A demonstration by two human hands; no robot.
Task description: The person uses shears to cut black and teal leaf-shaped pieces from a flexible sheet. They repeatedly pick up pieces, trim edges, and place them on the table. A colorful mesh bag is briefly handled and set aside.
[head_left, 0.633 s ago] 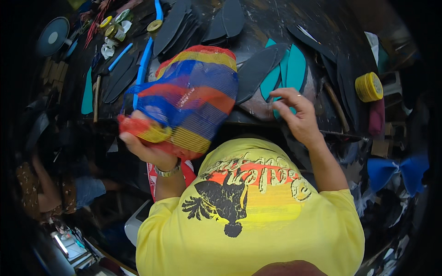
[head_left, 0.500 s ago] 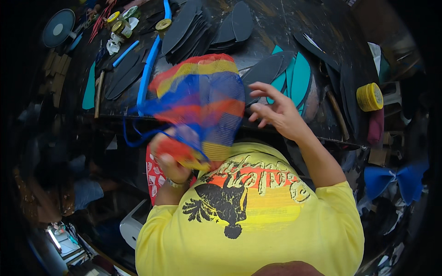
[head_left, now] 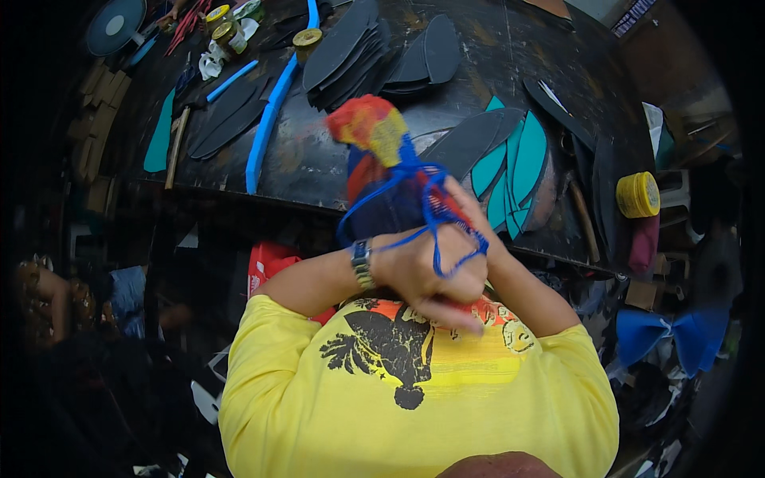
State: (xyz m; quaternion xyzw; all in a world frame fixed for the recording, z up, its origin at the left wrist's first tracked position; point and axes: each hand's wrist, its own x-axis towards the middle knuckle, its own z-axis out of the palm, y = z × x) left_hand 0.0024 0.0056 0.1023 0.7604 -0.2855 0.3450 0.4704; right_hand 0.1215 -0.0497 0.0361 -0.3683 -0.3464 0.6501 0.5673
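Note:
A mesh bag (head_left: 374,131) in red, yellow and blue bands is bunched up in front of my chest, its upper end over the table's edge. My left hand (head_left: 438,259), with a watch on the wrist, is crossed to the right and closed on the bag, blurred by motion. A blue drawstring (head_left: 437,211) loops across the back of this hand. Behind it, my right hand (head_left: 470,203) lies against the bag's right side. Most of its fingers are hidden by the bag and my left hand.
On the dark table (head_left: 311,175) lie stacked black sole-shaped sheets (head_left: 343,56), teal pieces (head_left: 526,163), blue strips (head_left: 267,127) and a hammer (head_left: 177,147). A yellow tub (head_left: 637,195) stands at the right edge, jars (head_left: 229,36) at the far left. A blue bow-shaped piece (head_left: 673,334) sits lower right.
The bag has gone from spread wide to bunched narrow. My left hand has swung right across my body with it. My right hand, open and apart before, is now against the bag.

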